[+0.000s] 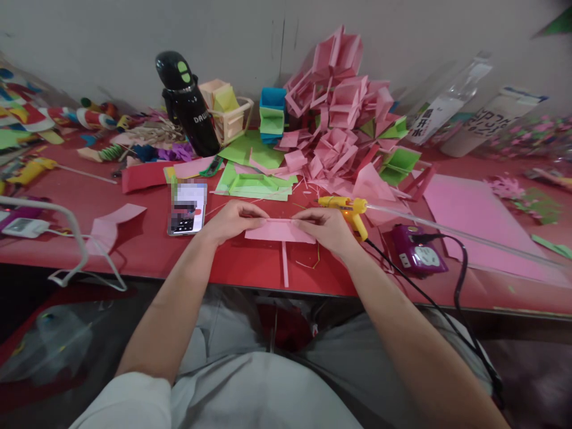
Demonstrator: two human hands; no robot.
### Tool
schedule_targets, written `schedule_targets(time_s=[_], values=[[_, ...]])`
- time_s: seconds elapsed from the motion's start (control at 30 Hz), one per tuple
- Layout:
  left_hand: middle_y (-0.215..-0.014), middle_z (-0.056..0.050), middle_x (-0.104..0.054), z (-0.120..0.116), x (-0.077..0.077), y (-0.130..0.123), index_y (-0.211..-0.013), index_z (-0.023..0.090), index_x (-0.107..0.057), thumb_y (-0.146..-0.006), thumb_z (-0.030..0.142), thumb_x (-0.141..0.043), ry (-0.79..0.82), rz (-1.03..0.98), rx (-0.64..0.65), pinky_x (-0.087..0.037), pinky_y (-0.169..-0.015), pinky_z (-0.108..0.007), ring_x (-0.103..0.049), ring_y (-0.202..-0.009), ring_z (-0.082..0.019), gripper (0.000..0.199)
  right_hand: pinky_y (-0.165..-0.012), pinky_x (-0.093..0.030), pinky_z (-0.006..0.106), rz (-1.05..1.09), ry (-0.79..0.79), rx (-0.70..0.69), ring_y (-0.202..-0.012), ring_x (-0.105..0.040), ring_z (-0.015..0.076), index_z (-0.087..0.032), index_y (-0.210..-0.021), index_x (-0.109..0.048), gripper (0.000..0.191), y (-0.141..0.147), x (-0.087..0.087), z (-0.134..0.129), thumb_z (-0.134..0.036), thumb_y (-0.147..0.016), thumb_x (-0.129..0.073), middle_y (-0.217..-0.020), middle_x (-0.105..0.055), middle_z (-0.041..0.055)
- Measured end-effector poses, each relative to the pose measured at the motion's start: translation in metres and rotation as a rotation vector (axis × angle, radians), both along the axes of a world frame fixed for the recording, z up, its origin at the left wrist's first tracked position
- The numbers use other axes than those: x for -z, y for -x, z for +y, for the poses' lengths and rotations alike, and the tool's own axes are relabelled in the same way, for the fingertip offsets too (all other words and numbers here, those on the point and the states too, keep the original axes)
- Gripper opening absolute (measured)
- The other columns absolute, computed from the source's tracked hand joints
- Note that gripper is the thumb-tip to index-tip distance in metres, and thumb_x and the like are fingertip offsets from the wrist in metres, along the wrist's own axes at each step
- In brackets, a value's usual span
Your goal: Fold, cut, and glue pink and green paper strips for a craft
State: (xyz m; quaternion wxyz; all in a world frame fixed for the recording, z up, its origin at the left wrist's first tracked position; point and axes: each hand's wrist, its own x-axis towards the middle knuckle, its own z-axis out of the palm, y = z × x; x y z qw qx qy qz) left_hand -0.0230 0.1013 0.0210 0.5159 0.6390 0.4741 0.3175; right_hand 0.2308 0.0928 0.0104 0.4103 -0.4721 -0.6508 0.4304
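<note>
A small pink paper strip (280, 232) lies between my two hands near the front of the red table, its far edge folded or rolled. My left hand (239, 221) pinches its left end, and my right hand (318, 225) pinches the right end. Below the strip a thin pink paper stick (285, 265) points toward the table's front edge. A yellow glue gun (346, 205) rests just beyond my right hand. To the left of my left hand is a phone (190, 208) with its screen lit.
Behind stand a black bottle (190, 107), pink folded paper shapes (335, 107) and green paper (252, 182). At right are a purple power socket (417, 253) with a black cable and a pink sheet (473, 214). A white metal stand (83, 244) is at left.
</note>
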Motion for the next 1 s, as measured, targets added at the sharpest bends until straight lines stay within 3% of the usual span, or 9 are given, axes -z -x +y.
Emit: schedule_targets(time_s=[0.33,0.63,0.8,1.0], values=[[-0.089,-0.005,-0.077,0.000,0.007,-0.004,-0.089,0.020,-0.081,-0.071,0.037,-0.085,0.039,-0.135,-0.084,-0.049,-0.078,-0.031,-0.067,-0.083,-0.018,0.026,-0.071,-0.053,0.032,0.050,0.032,0.011,-0.076,-0.067,0.0186,-0.021,-0.083,-0.079,0.020,0.000,0.003,0.000,-0.040,-0.075,-0.079,-0.083,-0.077,0.0043],[-0.080,-0.003,-0.076,0.000,0.005,-0.004,-0.087,0.021,-0.082,-0.065,0.028,-0.090,0.160,-0.325,-0.113,-0.050,-0.075,-0.027,-0.065,-0.075,-0.013,0.025,-0.073,-0.054,0.030,0.337,0.195,0.043,-0.077,-0.067,0.0157,-0.024,-0.084,-0.081,0.026,0.005,0.012,0.001,-0.037,-0.063,-0.090,-0.087,-0.078,0.0028],[-0.083,-0.004,-0.077,-0.001,0.007,-0.006,-0.089,0.021,-0.082,-0.066,0.031,-0.088,0.141,-0.261,-0.136,-0.052,-0.077,-0.030,-0.066,-0.076,-0.015,0.025,-0.072,-0.054,0.031,0.351,0.237,0.056,-0.075,-0.067,0.0160,-0.024,-0.085,-0.081,0.028,0.006,0.012,0.001,-0.038,-0.063,-0.090,-0.086,-0.078,0.0028],[-0.094,-0.006,-0.078,-0.001,0.011,-0.007,-0.094,0.022,-0.082,-0.070,0.036,-0.086,0.010,-0.159,-0.178,-0.052,-0.084,-0.034,-0.068,-0.088,-0.019,0.028,-0.070,-0.052,0.032,0.256,0.144,0.088,-0.076,-0.067,0.0174,-0.023,-0.088,-0.082,0.029,0.005,0.015,0.003,-0.041,-0.066,-0.087,-0.087,-0.079,0.0042]])
